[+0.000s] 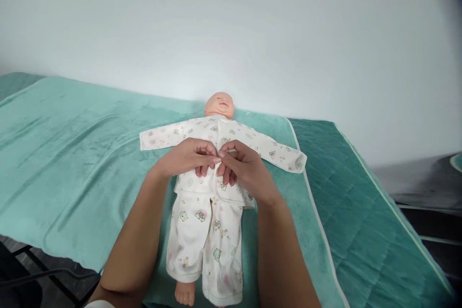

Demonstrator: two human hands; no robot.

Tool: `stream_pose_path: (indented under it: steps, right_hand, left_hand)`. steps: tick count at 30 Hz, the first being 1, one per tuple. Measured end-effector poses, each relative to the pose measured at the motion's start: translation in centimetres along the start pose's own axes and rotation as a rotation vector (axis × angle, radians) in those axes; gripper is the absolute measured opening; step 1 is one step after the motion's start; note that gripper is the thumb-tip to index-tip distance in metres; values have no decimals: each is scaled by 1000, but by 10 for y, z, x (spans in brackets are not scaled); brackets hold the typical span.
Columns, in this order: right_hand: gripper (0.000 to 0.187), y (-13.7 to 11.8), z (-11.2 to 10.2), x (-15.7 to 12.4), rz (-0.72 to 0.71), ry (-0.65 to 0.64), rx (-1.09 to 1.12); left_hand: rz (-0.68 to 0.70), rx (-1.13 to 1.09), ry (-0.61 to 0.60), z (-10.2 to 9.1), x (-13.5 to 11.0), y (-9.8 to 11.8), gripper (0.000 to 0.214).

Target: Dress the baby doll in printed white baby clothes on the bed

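Note:
A baby doll (219, 104) lies on its back on a green towel (79, 154), head toward the wall, arms spread. It wears a white printed jacket (252, 142) and matching trousers (202, 236); one bare foot (185, 292) sticks out. My left hand (187, 156) and my right hand (241, 166) meet over the doll's chest. Both pinch the jacket's front edges together at the middle, fingertips touching.
The towel covers a quilted green mattress (361, 211) that runs to the right. A plain white wall (231, 33) stands right behind the doll's head. Dark floor and a metal frame (39, 269) show at the lower left, more floor at the right.

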State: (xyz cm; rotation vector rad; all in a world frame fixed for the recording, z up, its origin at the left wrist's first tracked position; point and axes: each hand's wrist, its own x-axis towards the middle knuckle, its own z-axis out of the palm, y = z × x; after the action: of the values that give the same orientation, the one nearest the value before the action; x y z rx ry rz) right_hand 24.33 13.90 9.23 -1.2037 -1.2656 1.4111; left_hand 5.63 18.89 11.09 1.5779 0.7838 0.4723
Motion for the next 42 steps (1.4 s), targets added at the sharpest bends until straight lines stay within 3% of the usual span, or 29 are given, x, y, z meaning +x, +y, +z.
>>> stream_pose_path:
  steps: [7,9,11,13,15,18,21,25,35,42]
  right_hand:
    - [27,-1,-1,-3,-49,61,-11]
    - [23,0,-1,-3,-121,138,22]
    - [19,3,0,-1,-211,251,76]
    - [18,7,1,3,-310,396,81]
    - [14,13,3,9,-399,523,-7]
    - [27,23,3,20,-489,556,-287]
    - [43,30,1,32,-476,444,-575]
    - [47,31,-2,41,-431,361,-759]
    - [48,26,-4,50,-349,376,-847]
    - [49,29,-12,56,-277,379,-672]
  left_hand:
    - [52,-47,32,0,1,-2,30]
    - [131,-93,148,2,5,-6,27]
    - [230,-45,355,6,11,-13,25]
    - [340,141,588,9,20,-20,21]
    - [455,389,712,12,29,-26,22]
    - [550,650,626,10,43,-32,35]
    - [485,736,516,4,54,-35,43]
    - [379,739,527,-1,61,-35,45]
    - [368,690,529,0,60,-33,42]
    - [369,693,539,1,58,-31,41]
